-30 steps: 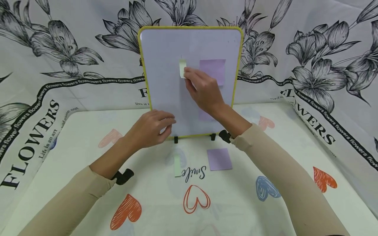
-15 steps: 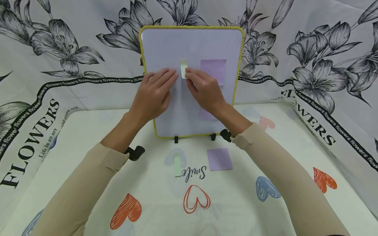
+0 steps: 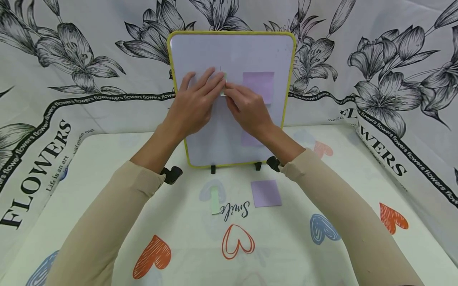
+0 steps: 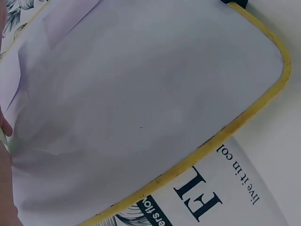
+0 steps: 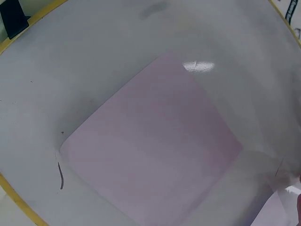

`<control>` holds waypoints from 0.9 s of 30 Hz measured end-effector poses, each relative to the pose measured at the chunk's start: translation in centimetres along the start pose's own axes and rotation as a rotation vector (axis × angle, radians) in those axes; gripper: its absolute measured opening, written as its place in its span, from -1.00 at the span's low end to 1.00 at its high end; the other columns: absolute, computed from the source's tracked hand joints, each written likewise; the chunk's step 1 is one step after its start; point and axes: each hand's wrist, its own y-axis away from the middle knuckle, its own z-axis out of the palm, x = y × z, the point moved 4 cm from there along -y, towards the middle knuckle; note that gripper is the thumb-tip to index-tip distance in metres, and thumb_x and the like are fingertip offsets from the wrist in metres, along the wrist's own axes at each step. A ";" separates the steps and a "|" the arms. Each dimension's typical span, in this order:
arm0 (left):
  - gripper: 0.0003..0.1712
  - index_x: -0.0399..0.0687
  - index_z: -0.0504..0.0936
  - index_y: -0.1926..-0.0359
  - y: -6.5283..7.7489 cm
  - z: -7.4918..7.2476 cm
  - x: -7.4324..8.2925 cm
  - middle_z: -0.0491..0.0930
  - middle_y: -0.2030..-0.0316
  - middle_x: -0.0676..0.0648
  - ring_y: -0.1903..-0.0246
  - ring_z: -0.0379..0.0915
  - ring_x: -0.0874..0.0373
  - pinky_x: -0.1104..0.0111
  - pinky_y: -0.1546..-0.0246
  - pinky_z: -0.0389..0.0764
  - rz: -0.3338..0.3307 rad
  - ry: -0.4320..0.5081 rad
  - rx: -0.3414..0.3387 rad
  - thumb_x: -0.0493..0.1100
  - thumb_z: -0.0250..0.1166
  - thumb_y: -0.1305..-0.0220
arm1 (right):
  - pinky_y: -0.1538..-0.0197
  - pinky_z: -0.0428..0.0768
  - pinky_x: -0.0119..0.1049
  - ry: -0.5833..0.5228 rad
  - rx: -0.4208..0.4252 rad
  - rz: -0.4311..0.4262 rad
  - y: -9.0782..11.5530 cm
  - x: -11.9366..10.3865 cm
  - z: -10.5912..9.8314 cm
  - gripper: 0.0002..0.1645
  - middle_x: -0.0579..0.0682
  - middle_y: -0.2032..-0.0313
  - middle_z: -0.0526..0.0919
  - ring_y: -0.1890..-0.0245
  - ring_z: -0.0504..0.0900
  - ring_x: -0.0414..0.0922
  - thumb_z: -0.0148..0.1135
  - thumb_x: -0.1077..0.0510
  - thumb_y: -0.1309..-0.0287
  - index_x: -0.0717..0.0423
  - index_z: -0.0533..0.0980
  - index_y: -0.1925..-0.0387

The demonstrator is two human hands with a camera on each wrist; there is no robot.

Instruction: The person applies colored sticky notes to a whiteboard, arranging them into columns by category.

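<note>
A yellow-framed whiteboard stands upright. On it, a narrow pale green sticky strip is mostly hidden behind my hands. My right hand pinches the strip's right edge between thumb and fingers. From the left, my left hand lies against the board with extended fingers, the fingertips over the strip. Right of the strip sticks a purple sticky note. A lower purple note is partly covered by my right hand and wrist; the right wrist view shows a purple note large.
A second purple note and another green strip lie on the heart-printed tablecloth before the board. Small black feet hold up the board. Behind it hangs a flower-printed cloth.
My left hand has risen from beside the board's lower left edge and moved right until its fingertips cover the green strip. My right hand has stayed at the strip.
</note>
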 end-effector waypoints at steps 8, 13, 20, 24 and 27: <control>-0.48 -0.20 0.43 -0.37 -0.3 0.2 -0.2 0.40 -0.37 -0.12 -0.45 0.13 -0.02 -0.12 -0.34 0.12 -0.004 -0.077 0.007 -0.27 -0.06 -0.45 | -0.06 0.63 -0.16 0.020 -0.019 0.017 0.0 0.1 0.1 -0.84 0.23 0.05 0.71 0.01 0.69 0.10 0.13 0.42 -0.28 0.36 0.63 0.24; -0.47 -0.19 0.43 -0.37 -0.3 0.4 -0.3 0.38 -0.38 -0.11 -0.45 0.12 -0.02 -0.14 -0.34 0.12 -0.004 -0.104 -0.004 -0.26 0.00 -0.41 | -0.17 0.56 -0.11 0.042 -0.070 -0.006 0.2 -0.1 0.2 -0.72 0.26 -0.05 0.65 -0.07 0.64 0.13 0.24 0.28 -0.26 0.37 0.61 0.05; -0.41 -0.17 0.34 -0.44 -0.2 0.5 -0.3 0.30 -0.43 -0.10 -0.47 0.08 -0.03 -0.13 -0.35 0.09 -0.007 -0.136 -0.051 -0.21 0.05 -0.41 | -0.39 0.22 0.00 0.275 -0.136 -0.019 -0.1 0.2 0.3 -0.39 0.20 -0.34 0.43 -0.42 0.28 0.09 0.10 0.05 -0.32 0.34 0.45 -0.28; -0.40 -0.17 0.32 -0.45 0.0 0.6 -0.3 0.29 -0.43 -0.10 -0.46 0.09 -0.04 -0.14 -0.34 0.09 -0.006 -0.131 -0.045 -0.23 0.04 -0.41 | -0.46 0.07 -0.02 0.410 -0.234 -0.032 -0.2 0.5 0.6 -0.33 0.13 -0.44 0.28 -0.51 0.10 0.04 0.03 0.06 -0.33 0.33 0.33 -0.38; -0.39 -0.17 0.31 -0.45 0.0 0.6 -0.3 0.28 -0.44 -0.09 -0.46 0.10 -0.04 -0.16 -0.33 0.10 -0.007 -0.123 -0.035 -0.25 0.03 -0.40 | -0.48 0.03 -0.02 0.448 -0.290 -0.044 -0.1 0.6 0.7 -0.31 0.13 -0.46 0.26 -0.51 0.08 0.05 0.03 0.07 -0.32 0.33 0.29 -0.40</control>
